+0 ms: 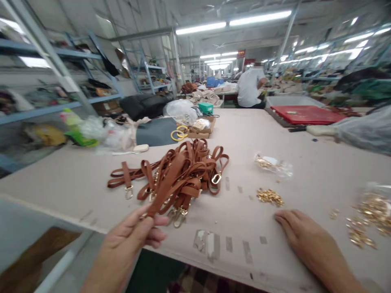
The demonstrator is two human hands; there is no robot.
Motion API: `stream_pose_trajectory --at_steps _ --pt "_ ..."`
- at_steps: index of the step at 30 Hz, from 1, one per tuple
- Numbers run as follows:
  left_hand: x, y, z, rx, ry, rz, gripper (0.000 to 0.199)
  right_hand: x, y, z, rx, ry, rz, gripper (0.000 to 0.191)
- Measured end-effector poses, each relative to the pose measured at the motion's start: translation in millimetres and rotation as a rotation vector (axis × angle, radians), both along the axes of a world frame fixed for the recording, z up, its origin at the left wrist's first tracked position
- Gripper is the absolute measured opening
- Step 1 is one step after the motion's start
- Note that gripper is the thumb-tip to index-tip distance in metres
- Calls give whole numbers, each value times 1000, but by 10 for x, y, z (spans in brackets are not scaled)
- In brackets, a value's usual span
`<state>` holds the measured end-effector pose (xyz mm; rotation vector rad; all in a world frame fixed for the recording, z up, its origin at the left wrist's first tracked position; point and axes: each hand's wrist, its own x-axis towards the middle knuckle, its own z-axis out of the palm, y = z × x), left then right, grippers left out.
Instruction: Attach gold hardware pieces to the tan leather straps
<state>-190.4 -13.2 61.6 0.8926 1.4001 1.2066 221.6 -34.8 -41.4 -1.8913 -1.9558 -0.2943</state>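
My left hand [137, 232] pinches the end of a brown leather strap [166, 188] at the table's front edge. That strap runs back into a heap of similar brown straps [195, 162], several with gold snap clasps [180, 217] at their ends. My right hand [301, 228] lies palm down on the table, its fingers resting flat just in front of a small pile of gold metal fittings [270, 197]. Behind this pile sits a clear plastic bag of gold pieces [271, 164]. More gold fittings [374, 209] are spread at the far right. The undersides of my right fingers are hidden.
Plastic bags [104, 132], yellow rings [179, 133], a grey sheet [155, 132] and a teal box [205, 108] stand at the back left. A red board [307, 114] and a brush-like tool [320, 129] lie back right. A person in white [249, 87] sits beyond the table.
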Motion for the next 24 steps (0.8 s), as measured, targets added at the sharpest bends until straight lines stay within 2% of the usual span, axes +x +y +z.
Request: stream_pose_trajectory --at_steps 2,5,11,15,19,24 --pt "325 -90 42 -60 -196 -133 47 61 -16 -61 78 -4 64 43" --pt "676 -181 -4 -125 -417 -278 40 86 -101 -54 115 -8 93 45" --pt "1123 -294 -148 -219 -610 -448 39 21 -188 78 -77 18 -1 33" --pt "1319 -346 -183 -275 -656 -485 33 47 -96 157 -159 70 -33 26" --pt "1405 -392 -185 -343 -698 -558 35 60 -9 222 -189 152 -9 26" --pt "1425 -426 -230 -422 -787 -582 42 4 -122 271 -142 225 -14 26"
